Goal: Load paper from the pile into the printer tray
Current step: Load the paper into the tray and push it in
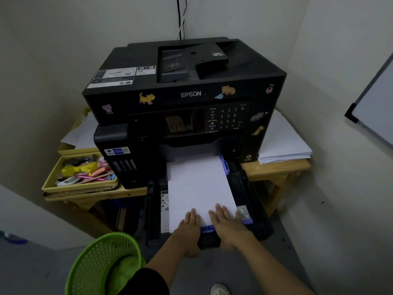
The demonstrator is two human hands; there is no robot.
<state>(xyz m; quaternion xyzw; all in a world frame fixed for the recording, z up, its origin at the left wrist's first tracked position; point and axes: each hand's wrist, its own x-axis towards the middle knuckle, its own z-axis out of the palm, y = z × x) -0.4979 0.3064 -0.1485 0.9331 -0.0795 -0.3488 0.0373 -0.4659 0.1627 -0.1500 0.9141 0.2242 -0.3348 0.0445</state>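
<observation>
A black Epson printer point(185, 94) stands on a wooden table. Its paper tray point(244, 188) is pulled out toward me, with a stack of white paper point(197, 184) lying flat in it between blue guides point(225, 165). My left hand point(190, 222) and my right hand point(225, 219) sit side by side at the tray's near edge. Their fingers lie flat on the paper and their thumbs reach under the front lip. The pile of white paper point(285, 143) rests on the table to the right of the printer.
A yellow box of pens and small items point(83, 173) sits left of the printer, with loose sheets point(81, 133) behind it. A green mesh basket point(102, 265) stands on the floor at my left. Walls close in on both sides, and a whiteboard point(374, 103) leans at right.
</observation>
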